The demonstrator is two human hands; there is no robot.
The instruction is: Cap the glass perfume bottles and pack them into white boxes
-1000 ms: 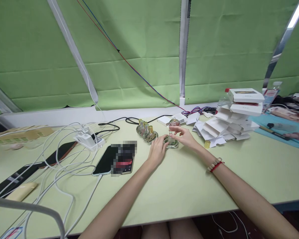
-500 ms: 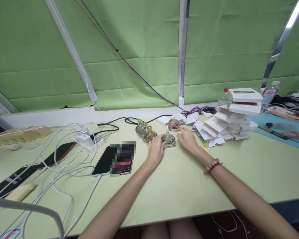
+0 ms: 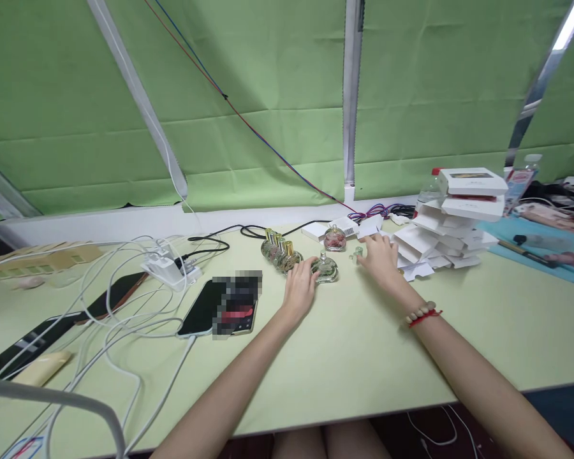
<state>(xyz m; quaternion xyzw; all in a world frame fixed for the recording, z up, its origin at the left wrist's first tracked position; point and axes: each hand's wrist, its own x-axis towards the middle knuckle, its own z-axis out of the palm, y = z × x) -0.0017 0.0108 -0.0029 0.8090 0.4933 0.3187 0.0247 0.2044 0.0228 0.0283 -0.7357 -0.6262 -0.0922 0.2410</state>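
Head view shows my two bare hands above the table (image 3: 325, 357). My left hand (image 3: 299, 288) is at the green-tinted glass bottle (image 3: 326, 271): its half-bent fingers touch the left side, but I cannot tell if they grip firmly. This bottle stands upright, neck up, and its wider axis runs sideways, roughly from my left hand toward my right hand (image 3: 381, 260). So the left hand is nearer; the right one is apart from the bottle, on its other side. The right fingers are curled, just beside a small clear piece (image 3: 359, 252), and I cannot tell whether they hold it. Beyond my hands, between them, is a reddish bottle (image 3: 335, 240). Gold-capped bottles (image 3: 281, 254) stand just beyond my left hand, and white boxes (image 3: 440, 239) lie to the right of my right hand.
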